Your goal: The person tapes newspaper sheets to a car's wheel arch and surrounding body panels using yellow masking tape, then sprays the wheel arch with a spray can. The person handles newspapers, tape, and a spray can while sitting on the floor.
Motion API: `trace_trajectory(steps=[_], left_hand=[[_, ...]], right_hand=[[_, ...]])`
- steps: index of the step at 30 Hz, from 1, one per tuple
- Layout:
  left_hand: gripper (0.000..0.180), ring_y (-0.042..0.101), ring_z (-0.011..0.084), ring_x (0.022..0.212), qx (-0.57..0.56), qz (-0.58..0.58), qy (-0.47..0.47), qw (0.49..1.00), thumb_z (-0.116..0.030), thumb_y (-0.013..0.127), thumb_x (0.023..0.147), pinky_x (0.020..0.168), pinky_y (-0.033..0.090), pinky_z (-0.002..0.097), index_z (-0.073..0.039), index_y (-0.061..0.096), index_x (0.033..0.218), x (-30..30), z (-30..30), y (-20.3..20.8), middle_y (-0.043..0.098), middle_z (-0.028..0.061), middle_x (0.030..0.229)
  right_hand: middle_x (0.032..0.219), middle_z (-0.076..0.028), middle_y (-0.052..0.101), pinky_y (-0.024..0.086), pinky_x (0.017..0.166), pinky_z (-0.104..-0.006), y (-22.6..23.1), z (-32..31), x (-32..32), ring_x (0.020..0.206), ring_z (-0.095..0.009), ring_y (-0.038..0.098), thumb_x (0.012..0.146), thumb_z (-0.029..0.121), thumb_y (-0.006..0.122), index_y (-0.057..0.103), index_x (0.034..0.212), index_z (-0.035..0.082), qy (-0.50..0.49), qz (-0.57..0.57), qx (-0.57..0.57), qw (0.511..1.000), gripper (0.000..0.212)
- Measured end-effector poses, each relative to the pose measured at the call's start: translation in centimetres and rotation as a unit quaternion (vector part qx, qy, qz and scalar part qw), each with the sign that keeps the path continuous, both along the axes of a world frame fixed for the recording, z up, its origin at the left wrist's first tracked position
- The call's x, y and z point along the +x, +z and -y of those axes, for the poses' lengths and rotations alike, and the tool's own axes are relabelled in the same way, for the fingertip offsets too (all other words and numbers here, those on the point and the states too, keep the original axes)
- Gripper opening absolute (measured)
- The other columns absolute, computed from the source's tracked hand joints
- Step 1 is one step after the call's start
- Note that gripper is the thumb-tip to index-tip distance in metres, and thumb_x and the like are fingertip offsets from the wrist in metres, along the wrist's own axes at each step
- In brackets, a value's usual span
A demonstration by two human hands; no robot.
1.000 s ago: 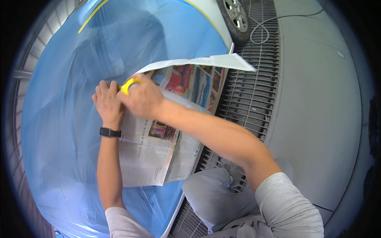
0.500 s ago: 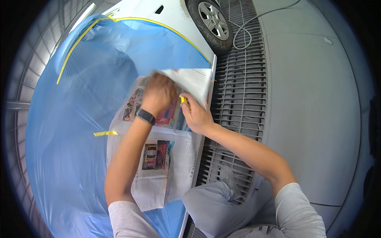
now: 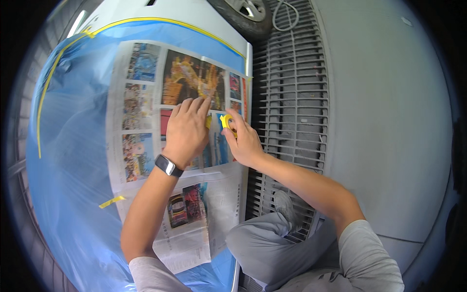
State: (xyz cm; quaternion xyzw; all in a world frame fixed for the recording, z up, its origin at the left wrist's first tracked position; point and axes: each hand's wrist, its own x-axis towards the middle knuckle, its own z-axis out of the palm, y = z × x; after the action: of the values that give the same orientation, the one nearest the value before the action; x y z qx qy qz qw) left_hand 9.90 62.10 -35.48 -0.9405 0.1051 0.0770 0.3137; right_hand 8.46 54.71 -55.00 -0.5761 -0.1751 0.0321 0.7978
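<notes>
My left hand (image 3: 187, 134), with a dark watch on the wrist, lies flat with its fingers stretched over a printed newspaper sheet (image 3: 143, 111). This sheet rests on blue plastic film (image 3: 73, 146) that covers a car panel. Just to its right, my right hand (image 3: 248, 145) grips a roll of yellow masking tape (image 3: 226, 124) over the sheet's right part. A bit of yellow shows beside my left fingers; whether it is tape or print I cannot tell. Nearer to me, a second newspaper sheet (image 3: 187, 248) meets the first.
Yellow tape (image 3: 160, 20) edges the film against white bodywork (image 3: 194, 14). A short tape strip (image 3: 112, 202) sticks at the paper's left edge. A wheel (image 3: 248, 19) and hose (image 3: 285, 24) are at the far end. Floor grating (image 3: 296, 112) runs along the right, beside grey floor (image 3: 379, 121).
The far newspaper sheet, folded back and lifted before, now lies spread flat over the film. My left hand has gone from a blurred, curled pose to flat. My right hand still holds the tape roll.
</notes>
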Motion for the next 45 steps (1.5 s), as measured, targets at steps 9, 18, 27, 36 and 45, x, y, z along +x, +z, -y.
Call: trace_trajectory(steps=[9, 18, 27, 36, 45], left_hand=[[0.023, 0.071, 0.0173, 0.086, -0.381, -0.185, 0.237, 0.874, 0.004, 0.067, 0.089, 0.082, 0.057, 0.0315, 0.003, 0.071, 0.112, -0.2, 0.2, -9.7, 0.076, 0.0092, 0.099], [0.013, 0.069, 0.0175, 0.081, -0.449, -0.197, 0.275, 0.827, -0.003, 0.066, 0.091, 0.074, 0.057, 0.0333, 0.004, 0.068, 0.103, -0.4, 1.9, -10.8, 0.074, 0.0107, 0.090], [0.016, 0.070, 0.0128, 0.086, -0.463, -0.109, 0.193, 0.858, -0.010, 0.075, 0.094, 0.083, 0.056, 0.0314, -0.001, 0.075, 0.108, -0.5, 2.7, -4.4, 0.077, 0.0049, 0.093], [0.017, 0.070, 0.0367, 0.087, -0.200, 0.111, 0.037, 0.973, -0.003, 0.071, 0.084, 0.076, 0.054, 0.0458, -0.008, 0.070, 0.100, -2.6, 1.4, -0.9, 0.074, 0.0142, 0.094], [0.009, 0.063, 0.0266, 0.099, 0.166, 0.325, -0.144, 0.920, -0.008, 0.061, 0.085, 0.087, 0.044, 0.0406, -0.011, 0.068, 0.090, 1.7, -3.1, 18.4, 0.069, 0.0032, 0.098]], right_hand=[[0.100, -0.017, 0.072, 0.053, 0.083, -0.0505, -7.4, 3.5, -5.3, 0.097, -0.039, 0.069, 0.101, 0.016, 0.060, 0.043, 0.135, 0.006, -0.005, -0.096, 0.052, 0.994, 0.040], [0.107, -0.019, 0.073, 0.054, 0.084, -0.0476, -7.3, 5.8, -6.6, 0.098, -0.039, 0.070, 0.101, 0.015, 0.063, 0.047, 0.133, 0.005, -0.009, -0.155, 0.035, 0.987, 0.037], [0.105, -0.019, 0.075, 0.051, 0.093, -0.0484, -2.9, 7.1, -2.6, 0.107, -0.042, 0.066, 0.101, 0.014, 0.062, 0.046, 0.127, 0.001, -0.048, 0.066, 0.017, 0.997, 0.033], [0.093, -0.007, 0.070, 0.045, 0.101, -0.0470, -0.1, 5.3, -2.3, 0.098, -0.027, 0.068, 0.100, 0.010, 0.059, 0.060, 0.142, 0.013, -0.096, 0.200, -0.043, 0.974, 0.042], [0.090, -0.005, 0.070, 0.043, 0.092, -0.0440, 17.8, -4.3, 7.3, 0.087, -0.025, 0.068, 0.102, 0.014, 0.052, 0.062, 0.143, 0.024, -0.108, 0.306, -0.104, 0.940, 0.044]])
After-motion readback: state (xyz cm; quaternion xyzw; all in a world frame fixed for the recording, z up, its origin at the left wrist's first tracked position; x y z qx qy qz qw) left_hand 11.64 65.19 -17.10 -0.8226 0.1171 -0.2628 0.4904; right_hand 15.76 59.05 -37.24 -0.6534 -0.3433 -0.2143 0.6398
